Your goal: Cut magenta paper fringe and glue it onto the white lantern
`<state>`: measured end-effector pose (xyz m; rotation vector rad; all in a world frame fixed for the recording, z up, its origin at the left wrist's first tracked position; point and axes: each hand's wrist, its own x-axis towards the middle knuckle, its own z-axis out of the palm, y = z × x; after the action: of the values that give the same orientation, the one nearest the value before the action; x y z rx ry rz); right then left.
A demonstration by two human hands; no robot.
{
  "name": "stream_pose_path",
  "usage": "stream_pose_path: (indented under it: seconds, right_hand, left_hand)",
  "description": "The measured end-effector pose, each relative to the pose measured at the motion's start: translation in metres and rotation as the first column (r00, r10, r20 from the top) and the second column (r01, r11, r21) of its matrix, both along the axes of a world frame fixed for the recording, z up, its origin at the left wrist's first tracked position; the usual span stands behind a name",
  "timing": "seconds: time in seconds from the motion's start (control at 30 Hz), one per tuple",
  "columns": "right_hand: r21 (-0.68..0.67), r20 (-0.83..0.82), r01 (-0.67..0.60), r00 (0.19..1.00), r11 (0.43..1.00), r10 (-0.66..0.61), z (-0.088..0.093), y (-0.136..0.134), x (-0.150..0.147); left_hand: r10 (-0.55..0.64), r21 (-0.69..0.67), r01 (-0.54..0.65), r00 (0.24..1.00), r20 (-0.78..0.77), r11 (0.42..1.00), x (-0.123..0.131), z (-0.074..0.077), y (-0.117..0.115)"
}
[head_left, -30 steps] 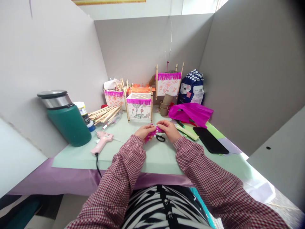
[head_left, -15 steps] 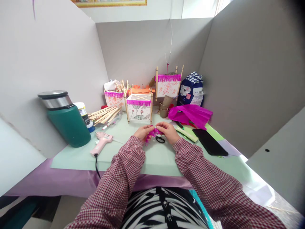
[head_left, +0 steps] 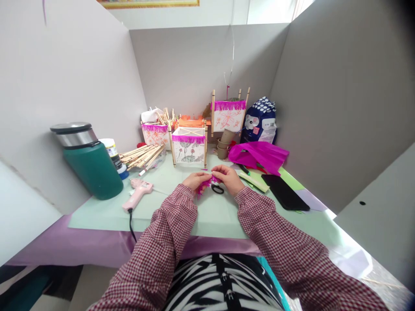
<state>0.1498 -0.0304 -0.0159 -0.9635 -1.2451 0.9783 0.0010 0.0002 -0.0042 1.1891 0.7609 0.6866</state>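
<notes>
Between my two hands is a strip of magenta paper fringe (head_left: 203, 186), its cut ends hanging down below the fingers. My left hand (head_left: 195, 180) is closed on the strip from the left. My right hand (head_left: 227, 176) pinches its other end, with thumb and fingertips close to those of the left. Just under the fingers a black loop, like a scissor handle (head_left: 217, 188), lies on the table. Behind the hands stands a small lantern (head_left: 189, 149) with stick corners, drawn-on white sides and a magenta fringe along its top.
A pink glue gun (head_left: 138, 193) and a green flask (head_left: 94, 168) are on the left, near a pile of sticks (head_left: 142, 156). On the right lie magenta paper (head_left: 262, 155) and a black phone (head_left: 285, 192). Another lantern (head_left: 228, 116) hangs from a wire at the back.
My fingertips have drawn closer together on the fringe, and less of it shows between them. A small magenta scrap now shows on the table just beyond the hands.
</notes>
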Motion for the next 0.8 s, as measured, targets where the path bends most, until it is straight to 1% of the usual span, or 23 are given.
stream_pose_path:
  seconds: [0.1,0.2,0.23,0.3,0.33,0.37,0.4,0.43,0.47,0.53,0.57,0.67,0.7,0.73,0.8]
  right_hand:
    - [0.004,0.012,0.004,1.000,1.000,-0.004,-0.001,0.001,0.000]
    - [0.000,0.032,0.032,0.999,0.999,-0.032,-0.004,0.005,0.001]
    - [0.003,0.048,0.070,0.996,0.998,-0.071,-0.005,0.006,0.003]
    - [0.052,0.115,0.212,0.969,0.976,-0.217,-0.006,0.008,0.005]
    - [0.107,0.161,0.289,0.939,0.951,-0.304,-0.006,0.008,0.006]
    - [0.180,0.210,0.341,0.903,0.923,-0.374,-0.005,0.007,0.007]
    - [0.259,0.258,0.352,0.872,0.900,-0.416,-0.004,0.005,0.007]
    - [0.332,0.306,0.322,0.852,0.887,-0.424,-0.003,0.003,0.006]
    - [0.390,0.357,0.260,0.842,0.883,-0.406,-0.003,0.001,0.005]
    - [0.449,0.453,0.136,0.817,0.883,-0.357,-0.004,-0.002,0.002]
    - [0.458,0.491,0.117,0.793,0.881,-0.361,-0.005,-0.002,0.001]
    - [0.464,0.549,0.197,0.701,0.864,-0.455,-0.010,0.000,0.001]
    - [0.466,0.552,0.217,0.687,0.858,-0.474,-0.012,0.001,0.002]
    - [0.465,0.549,0.217,0.689,0.858,-0.472,-0.012,0.002,0.002]
    - [0.457,0.529,0.186,0.730,0.870,-0.434,-0.011,0.002,0.002]
  left_hand:
    - [0.005,0.012,-0.005,1.000,-0.008,1.000,0.000,-0.001,0.001]
    - [0.030,0.030,-0.032,0.999,0.044,0.999,0.000,-0.002,0.002]
    - [0.048,0.028,-0.050,0.996,0.073,0.998,0.000,-0.002,0.003]
    - [0.089,0.000,-0.089,0.989,0.119,0.996,-0.001,-0.002,0.005]
    - [0.109,-0.020,-0.107,0.985,0.131,0.994,-0.001,-0.002,0.005]
    - [0.125,-0.038,-0.121,0.983,0.136,0.992,-0.002,-0.001,0.006]
    - [0.137,-0.052,-0.131,0.981,0.140,0.990,-0.002,-0.001,0.007]
    - [0.146,-0.061,-0.138,0.979,0.144,0.989,-0.002,-0.001,0.008]
    - [0.149,-0.065,-0.141,0.977,0.150,0.988,-0.003,0.000,0.008]
    - [0.147,-0.072,-0.137,0.976,0.162,0.988,-0.003,0.001,0.008]
    - [0.148,-0.076,-0.137,0.975,0.167,0.988,-0.003,0.001,0.008]
    - [0.165,-0.094,-0.150,0.972,0.169,0.984,-0.003,0.002,0.008]
    - [0.171,-0.100,-0.156,0.971,0.167,0.983,-0.003,0.002,0.009]
    - [0.172,-0.106,-0.156,0.971,0.166,0.982,-0.003,0.002,0.009]
    - [0.165,-0.115,-0.146,0.971,0.172,0.983,-0.003,0.002,0.010]
